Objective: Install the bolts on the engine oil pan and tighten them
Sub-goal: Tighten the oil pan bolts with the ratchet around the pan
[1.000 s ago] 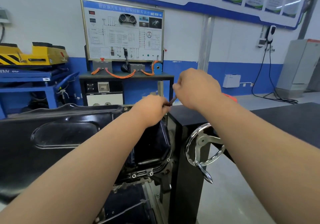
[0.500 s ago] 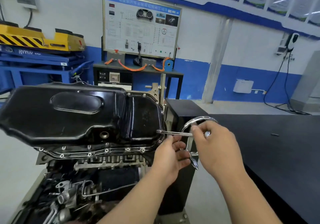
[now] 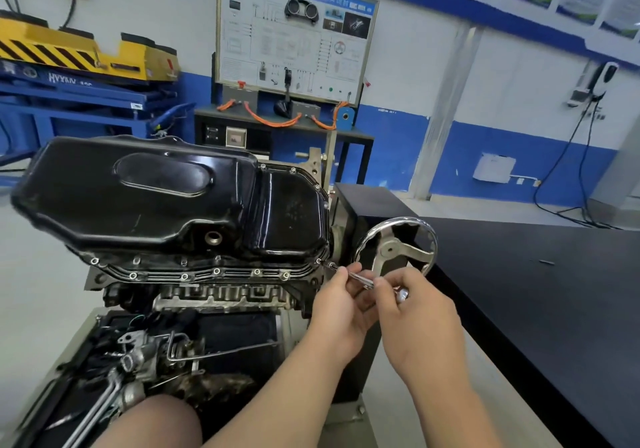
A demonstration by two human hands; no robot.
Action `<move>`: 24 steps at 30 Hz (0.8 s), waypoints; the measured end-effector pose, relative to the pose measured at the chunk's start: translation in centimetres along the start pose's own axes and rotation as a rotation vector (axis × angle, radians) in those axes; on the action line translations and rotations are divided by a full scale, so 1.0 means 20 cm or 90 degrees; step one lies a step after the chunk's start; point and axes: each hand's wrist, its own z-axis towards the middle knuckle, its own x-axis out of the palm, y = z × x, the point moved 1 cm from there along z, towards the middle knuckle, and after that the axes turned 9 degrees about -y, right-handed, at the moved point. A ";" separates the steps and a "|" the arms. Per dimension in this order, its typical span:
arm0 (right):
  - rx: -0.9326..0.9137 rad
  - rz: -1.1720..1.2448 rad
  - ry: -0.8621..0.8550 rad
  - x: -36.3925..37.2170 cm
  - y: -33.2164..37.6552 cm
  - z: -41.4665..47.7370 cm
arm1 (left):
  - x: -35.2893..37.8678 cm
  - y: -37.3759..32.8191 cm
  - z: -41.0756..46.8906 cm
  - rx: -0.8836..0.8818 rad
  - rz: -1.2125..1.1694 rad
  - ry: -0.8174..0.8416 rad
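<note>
The black oil pan [image 3: 166, 191] sits bottom-up on the inverted engine [image 3: 221, 297], which is carried on a stand in front of us. Along the near flange we count a row of bolt heads [image 3: 216, 271] already in their holes, and a few more show on the far right rim. From here we cannot tell whether any of them are fully tightened or only run in by hand. The drain hole [image 3: 213, 238] in the pan's wall is open, with no plug in it.

Work is at the near right corner. A slim chrome tool [image 3: 360, 279] points its tip at the corner bolt [image 3: 329, 265], and seems to touch it, though the joint is too small to be sure. Our hands are close together, both clamped on that tool: the left hand [image 3: 341, 305] pinches the shaft near the tip, and the right hand [image 3: 414, 319] grips the handle end.

We judge the installing to be mostly done on the sides we can see, with this corner in hand. The far left side of the flange is hidden, so bolts may be missing there.

Just behind our hands stands the stand's chrome handwheel [image 3: 394, 250]. A dark surface [image 3: 536, 309] stretches to the right. A training panel [image 3: 294, 32] and a yellow lift [image 3: 69, 49] stand by the back wall.
</note>
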 end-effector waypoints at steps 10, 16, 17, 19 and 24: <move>-0.010 -0.021 0.044 0.04 0.03 0.00 | -0.04 -0.03 0.07 -0.013 0.022 -0.009; -0.043 -0.055 0.053 0.03 0.06 0.03 | -0.06 -0.06 0.09 -0.028 -0.002 0.010; -0.047 -0.060 0.049 0.03 0.07 0.03 | -0.06 -0.06 0.09 -0.032 -0.008 0.015; -0.056 -0.068 0.036 0.02 0.07 0.04 | -0.06 -0.05 0.09 -0.041 -0.015 0.026; -0.064 -0.068 0.029 0.01 0.09 0.07 | -0.06 -0.03 0.11 -0.054 -0.020 0.040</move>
